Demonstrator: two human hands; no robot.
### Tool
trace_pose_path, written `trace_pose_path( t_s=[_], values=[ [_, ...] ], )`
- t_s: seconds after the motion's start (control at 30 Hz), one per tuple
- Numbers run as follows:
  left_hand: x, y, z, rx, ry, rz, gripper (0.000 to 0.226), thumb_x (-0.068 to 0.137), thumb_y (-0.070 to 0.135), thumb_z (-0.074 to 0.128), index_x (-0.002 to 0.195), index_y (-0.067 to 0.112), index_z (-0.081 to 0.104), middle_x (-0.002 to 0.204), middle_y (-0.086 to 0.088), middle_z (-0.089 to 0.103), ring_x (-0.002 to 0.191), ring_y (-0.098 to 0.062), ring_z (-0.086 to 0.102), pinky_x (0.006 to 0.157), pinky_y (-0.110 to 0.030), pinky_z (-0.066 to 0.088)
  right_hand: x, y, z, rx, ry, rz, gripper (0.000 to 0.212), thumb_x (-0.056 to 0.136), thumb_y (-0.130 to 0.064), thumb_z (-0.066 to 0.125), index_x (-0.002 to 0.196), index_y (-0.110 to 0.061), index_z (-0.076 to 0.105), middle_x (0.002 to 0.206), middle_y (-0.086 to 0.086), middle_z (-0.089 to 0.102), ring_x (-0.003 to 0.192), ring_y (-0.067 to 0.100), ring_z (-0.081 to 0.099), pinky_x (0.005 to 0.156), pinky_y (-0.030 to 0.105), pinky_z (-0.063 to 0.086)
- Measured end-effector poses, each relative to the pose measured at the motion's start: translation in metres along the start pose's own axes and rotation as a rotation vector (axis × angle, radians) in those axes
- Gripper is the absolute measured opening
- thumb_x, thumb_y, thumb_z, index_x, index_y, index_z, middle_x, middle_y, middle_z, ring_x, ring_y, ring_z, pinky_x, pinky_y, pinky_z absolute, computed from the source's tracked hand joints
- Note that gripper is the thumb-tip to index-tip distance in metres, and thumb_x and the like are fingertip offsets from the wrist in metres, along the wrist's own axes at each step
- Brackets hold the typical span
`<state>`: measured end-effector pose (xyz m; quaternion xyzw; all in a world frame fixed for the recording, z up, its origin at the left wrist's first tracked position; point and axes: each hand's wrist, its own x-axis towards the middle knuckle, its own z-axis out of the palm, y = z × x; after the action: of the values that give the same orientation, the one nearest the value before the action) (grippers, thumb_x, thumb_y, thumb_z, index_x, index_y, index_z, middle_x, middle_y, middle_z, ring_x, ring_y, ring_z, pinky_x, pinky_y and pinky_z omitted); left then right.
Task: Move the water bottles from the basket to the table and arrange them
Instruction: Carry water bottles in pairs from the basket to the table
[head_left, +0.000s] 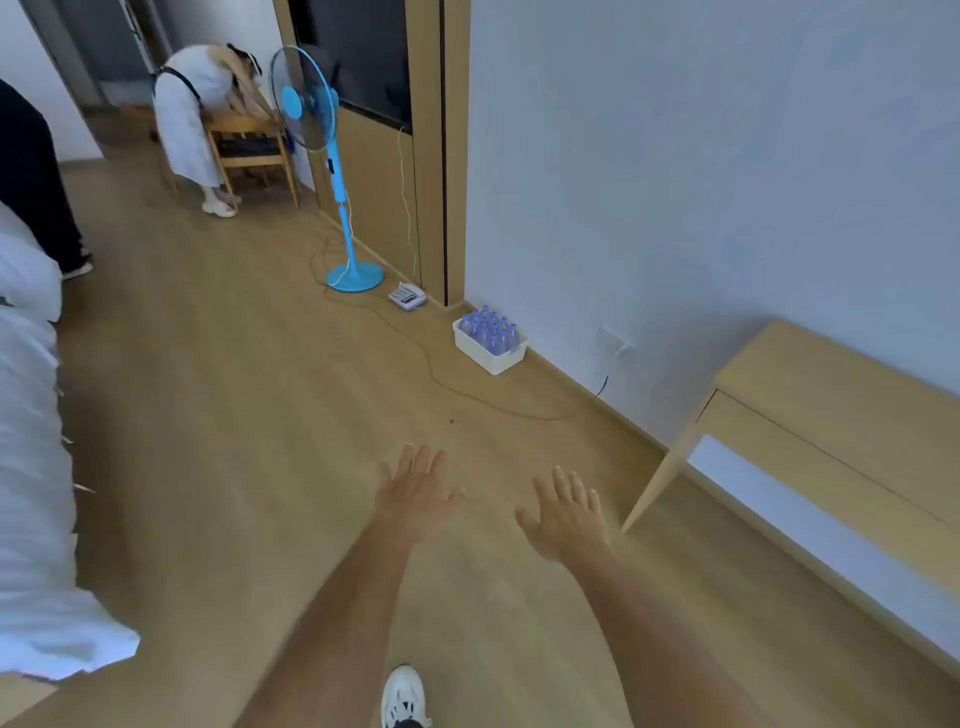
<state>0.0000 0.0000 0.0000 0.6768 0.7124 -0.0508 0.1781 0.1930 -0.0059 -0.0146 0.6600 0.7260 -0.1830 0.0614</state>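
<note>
Arms outstretched over the floor, left hand (418, 491) and right hand (566, 514) palms down, fingers spread, each grip slack and holding nothing; basket (491, 356) of water bottles (491, 330) at twelve o'clock, surface (831, 384) at two.

Clear plastic water bottles w/ blue caps (491, 330) in the white plastic basket (488, 356), far by the wall: too small to count, lower parts hidden by basket walls. Light wooden bench (831, 410) on the right: cut off by right edge, far legs not seen. White bed (31, 467) on the left cut by left edge. White sneaker (404, 696) cut by bottom edge. Both forearms blurred.
</note>
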Motion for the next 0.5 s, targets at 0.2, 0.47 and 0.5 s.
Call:
trace_pose_path(
  t_s=[0.2, 0.47, 0.5],
  values=[
    [0.103, -0.036, -0.027, 0.009, -0.020, 0.005, 0.070, 0.096, 0.053, 0.030, 0.154, 0.020, 0.009, 0.163, 0.000, 0.002, 0.151, -0.020, -0.003, 0.121, -0.051, 0.004, 0.112, -0.032, -0.019, 0.000, -0.007, 0.011, 0.060, 0.099, -0.051, 0.026, 0.152, -0.023, 0.017, 0.163, 0.008, 0.000, 0.151, 0.028, -0.003, 0.122, 0.047, 0.005],
    [0.248, -0.082, -0.098, 0.013, -0.051, 0.031, 0.071, 0.096, 0.053, 0.028, 0.155, 0.021, 0.006, 0.163, 0.000, 0.000, 0.151, -0.021, -0.005, 0.121, -0.051, 0.002, 0.259, -0.086, -0.070, 0.017, -0.011, 0.056, 0.062, 0.099, -0.052, 0.025, 0.153, -0.025, 0.015, 0.163, 0.006, -0.001, 0.151, 0.026, -0.003, 0.122, 0.046, 0.004],
    [0.263, -0.084, -0.104, 0.014, -0.051, 0.038, 0.071, 0.096, 0.053, 0.028, 0.155, 0.020, 0.006, 0.163, 0.000, 0.000, 0.151, -0.021, -0.004, 0.121, -0.051, 0.002, 0.274, -0.088, -0.075, 0.020, -0.010, 0.062, 0.061, 0.099, -0.052, 0.025, 0.153, -0.025, 0.015, 0.163, 0.006, 0.000, 0.151, 0.026, -0.002, 0.122, 0.046, 0.004]
  ],
)
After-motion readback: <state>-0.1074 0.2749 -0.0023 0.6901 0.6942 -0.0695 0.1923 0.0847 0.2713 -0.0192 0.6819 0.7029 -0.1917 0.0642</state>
